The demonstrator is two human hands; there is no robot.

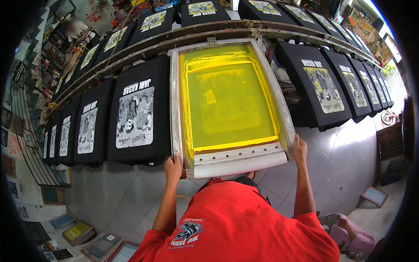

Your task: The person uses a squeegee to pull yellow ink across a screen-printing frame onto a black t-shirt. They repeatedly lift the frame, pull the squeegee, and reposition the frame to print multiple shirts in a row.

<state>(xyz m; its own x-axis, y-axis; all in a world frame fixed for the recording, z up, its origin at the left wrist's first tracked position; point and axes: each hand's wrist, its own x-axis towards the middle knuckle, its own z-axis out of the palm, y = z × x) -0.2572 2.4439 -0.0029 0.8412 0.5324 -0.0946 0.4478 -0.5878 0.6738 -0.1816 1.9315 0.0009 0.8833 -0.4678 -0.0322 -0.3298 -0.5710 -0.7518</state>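
A screen-printing frame (175, 100) with a yellow-inked mesh (227, 109) lies in front of me, its far end at the wooden rail. Across its near end rests a wide white squeegee (240, 161) with a row of bolts. My left hand (173, 169) is closed round the frame's near left corner. At the near right corner my right hand (300, 150) grips the frame's side. Neither hand touches the squeegee. Whatever lies beneath the mesh is hidden. Just left of the frame, a black T-shirt (117, 139) carries a grey and white print.
Printed black shirts (297, 118) line both sides; those on the right show yellow in their prints. More shirts (192, 19) lie beyond the rail (144, 48). Spare screens (80, 231) stand at the lower left. A person in pink (355, 236) is at the lower right.
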